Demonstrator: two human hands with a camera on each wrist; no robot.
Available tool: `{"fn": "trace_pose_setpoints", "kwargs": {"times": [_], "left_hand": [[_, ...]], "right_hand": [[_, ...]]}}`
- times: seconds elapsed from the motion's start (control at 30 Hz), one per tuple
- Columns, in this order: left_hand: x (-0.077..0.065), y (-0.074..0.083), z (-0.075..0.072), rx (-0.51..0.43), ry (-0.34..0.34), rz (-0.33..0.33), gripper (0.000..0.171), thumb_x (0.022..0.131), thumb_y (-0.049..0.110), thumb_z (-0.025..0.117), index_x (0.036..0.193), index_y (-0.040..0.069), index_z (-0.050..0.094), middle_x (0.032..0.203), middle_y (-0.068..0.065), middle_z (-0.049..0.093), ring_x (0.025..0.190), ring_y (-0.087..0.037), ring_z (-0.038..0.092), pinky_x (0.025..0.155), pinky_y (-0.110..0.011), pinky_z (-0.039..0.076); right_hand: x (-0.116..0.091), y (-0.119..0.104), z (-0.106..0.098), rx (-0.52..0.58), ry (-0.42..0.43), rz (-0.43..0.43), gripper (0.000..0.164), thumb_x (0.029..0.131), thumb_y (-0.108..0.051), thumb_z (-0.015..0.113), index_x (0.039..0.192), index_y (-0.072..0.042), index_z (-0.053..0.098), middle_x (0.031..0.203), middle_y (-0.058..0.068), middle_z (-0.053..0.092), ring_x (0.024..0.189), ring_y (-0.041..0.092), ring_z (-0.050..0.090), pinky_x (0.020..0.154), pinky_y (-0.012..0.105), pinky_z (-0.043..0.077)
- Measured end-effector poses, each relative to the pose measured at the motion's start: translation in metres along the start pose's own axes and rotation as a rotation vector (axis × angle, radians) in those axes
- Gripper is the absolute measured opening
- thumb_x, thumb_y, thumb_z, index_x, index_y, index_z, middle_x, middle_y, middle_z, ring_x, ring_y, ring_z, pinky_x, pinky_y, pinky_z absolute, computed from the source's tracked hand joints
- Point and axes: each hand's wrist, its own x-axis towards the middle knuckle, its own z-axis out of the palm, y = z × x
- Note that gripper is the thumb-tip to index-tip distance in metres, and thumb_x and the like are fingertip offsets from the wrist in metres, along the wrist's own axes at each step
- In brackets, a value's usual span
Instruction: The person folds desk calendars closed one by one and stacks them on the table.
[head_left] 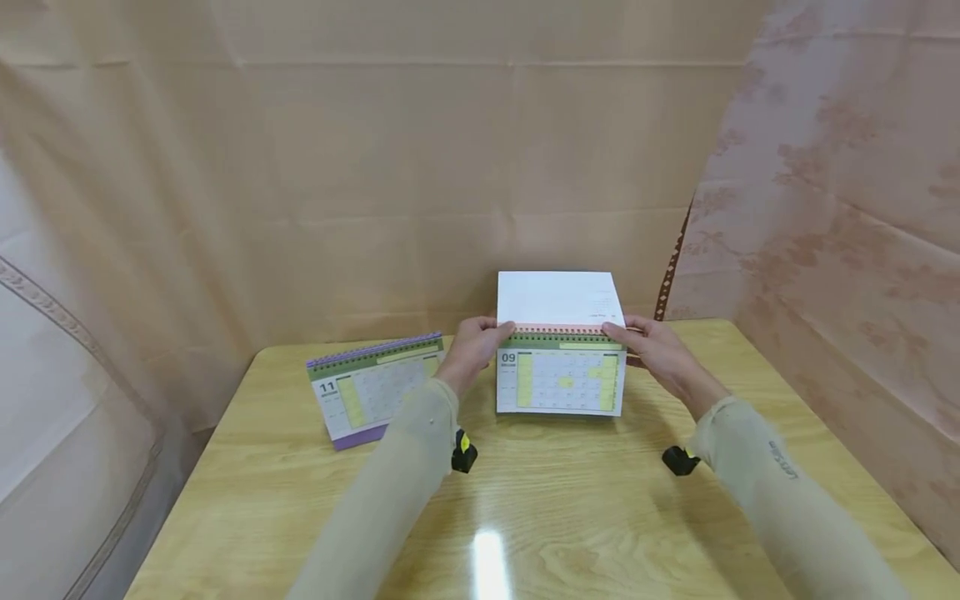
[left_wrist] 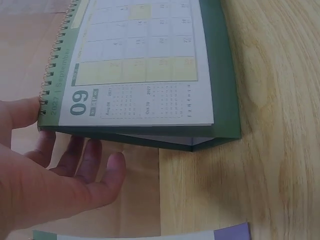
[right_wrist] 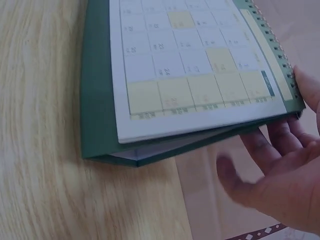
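A green spiral-bound desk calendar (head_left: 558, 385), turned to the 09 page, stands on the far part of the table. Above its spiral, a white page (head_left: 555, 296) lies folded over toward the back. My left hand (head_left: 474, 348) pinches the top left corner, thumb at the spiral and fingers behind the green cover (left_wrist: 222, 75). At the opposite corner my right hand (head_left: 663, 354) grips the same way, with its thumb by the coil. In the right wrist view, the bent green base (right_wrist: 97, 100) shows below the paper sheets.
To the left, a purple desk calendar (head_left: 375, 392) showing the 11 page stands at an angle, close to my left forearm. Beige curtain cloth (head_left: 480, 167) hangs behind the wooden table (head_left: 570, 517). Patterned pink fabric (head_left: 847, 208) hangs on the right.
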Motion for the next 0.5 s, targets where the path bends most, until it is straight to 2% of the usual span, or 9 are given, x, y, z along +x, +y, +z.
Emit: {"fn": "trace_pose_setpoints", "kwargs": {"times": [0.13,0.27,0.4,0.5], "left_hand": [[-0.0014,-0.0029,-0.0023,0.000,0.019,0.046,0.032,0.100,0.036,0.066,0.114,0.008,0.069,0.110,-0.004,0.064,0.101,-0.022,0.054,0.089,-0.040,0.046],[-0.0019,-0.0046,-0.0018,0.015,0.020,0.099,0.031,0.100,0.034,0.066,0.112,0.006,0.070,0.106,-0.006,0.066,0.101,-0.022,0.055,0.092,-0.040,0.045],[-0.0022,-0.0067,-0.0006,0.003,0.016,0.119,0.029,0.101,0.032,0.065,0.109,0.005,0.070,0.101,-0.006,0.065,0.092,-0.020,0.054,0.080,-0.035,0.045],[-0.0010,-0.0076,0.0009,-0.024,0.019,0.132,0.027,0.101,0.030,0.066,0.109,0.005,0.070,0.099,-0.005,0.065,0.090,-0.019,0.053,0.079,-0.033,0.044]], "right_hand": [[0.0001,-0.0018,0.0063,-0.008,0.033,-0.037,0.063,0.094,-0.053,0.067,0.130,-0.002,0.056,0.119,0.004,0.065,0.121,0.020,0.055,0.114,0.050,0.035],[-0.0013,-0.0010,0.0078,-0.010,0.065,-0.040,0.059,0.094,-0.052,0.068,0.126,-0.004,0.056,0.118,0.003,0.066,0.127,0.024,0.050,0.117,0.051,0.030],[-0.0014,0.0023,0.0087,-0.007,0.086,-0.054,0.059,0.094,-0.051,0.069,0.127,-0.004,0.057,0.115,0.002,0.070,0.118,0.019,0.058,0.116,0.050,0.032],[-0.0020,0.0043,0.0092,0.007,0.101,-0.081,0.059,0.094,-0.050,0.069,0.128,-0.004,0.057,0.110,0.000,0.073,0.106,0.012,0.065,0.114,0.049,0.035]]}}
